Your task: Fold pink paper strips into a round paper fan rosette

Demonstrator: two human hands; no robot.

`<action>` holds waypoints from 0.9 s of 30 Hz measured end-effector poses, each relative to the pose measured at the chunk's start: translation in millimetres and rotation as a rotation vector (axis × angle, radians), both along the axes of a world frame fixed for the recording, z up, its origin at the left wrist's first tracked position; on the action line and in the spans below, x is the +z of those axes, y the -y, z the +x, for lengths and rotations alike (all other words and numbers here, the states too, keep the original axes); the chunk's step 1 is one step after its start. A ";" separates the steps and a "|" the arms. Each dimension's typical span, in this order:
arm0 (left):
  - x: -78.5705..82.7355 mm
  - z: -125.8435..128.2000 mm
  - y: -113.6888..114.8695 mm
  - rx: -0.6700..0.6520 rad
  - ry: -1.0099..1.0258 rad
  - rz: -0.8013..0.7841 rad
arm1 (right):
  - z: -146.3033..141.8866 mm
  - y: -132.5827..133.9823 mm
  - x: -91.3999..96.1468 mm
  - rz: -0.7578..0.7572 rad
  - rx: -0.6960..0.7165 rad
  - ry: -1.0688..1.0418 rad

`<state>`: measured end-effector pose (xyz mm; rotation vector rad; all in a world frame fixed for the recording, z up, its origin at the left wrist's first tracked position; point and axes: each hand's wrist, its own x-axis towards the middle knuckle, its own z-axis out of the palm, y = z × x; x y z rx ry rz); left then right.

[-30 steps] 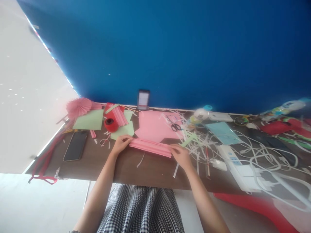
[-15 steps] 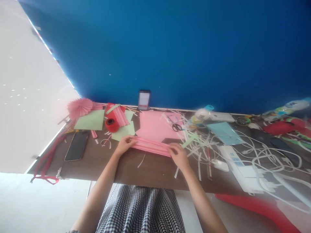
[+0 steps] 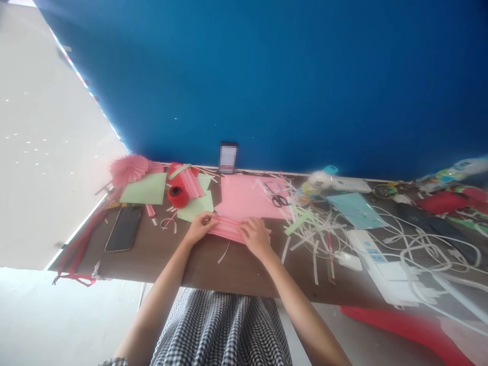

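Just below the frame's centre, the pleated pink paper strip [image 3: 229,227] lies on the brown table [image 3: 160,254]. The left hand [image 3: 200,229] pinches its left end with fingers together; the right hand [image 3: 256,237] presses flat on its middle, fingers slightly spread.

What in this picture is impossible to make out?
Head view, the only one:
- Pleated pink paper strip: its right end lies under the right hand.
- Upright phone screen against the blue wall: blurred out.
- Tangled white cables: smeared, cut by the right edge.
- Left hand: grip too small to judge.
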<state>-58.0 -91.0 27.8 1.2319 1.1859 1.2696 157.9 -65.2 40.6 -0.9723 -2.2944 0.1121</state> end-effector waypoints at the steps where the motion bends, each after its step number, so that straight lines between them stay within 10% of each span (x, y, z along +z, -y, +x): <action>1: 0.3 0.6 0.7 -0.040 0.086 -0.018 | 0.7 -0.8 -0.1 -0.014 0.003 0.007; 7: 5.1 8.7 5.7 -0.261 0.341 -0.070 | 0.3 -0.3 2.7 -0.028 -0.071 0.038; 13: 6.6 12.6 5.8 -0.086 0.114 -0.011 | -7.9 4.6 4.6 -0.044 -0.017 0.088; 27: 1.8 22.1 3.1 -0.103 0.340 0.008 | -12.4 7.6 9.2 0.005 0.050 0.081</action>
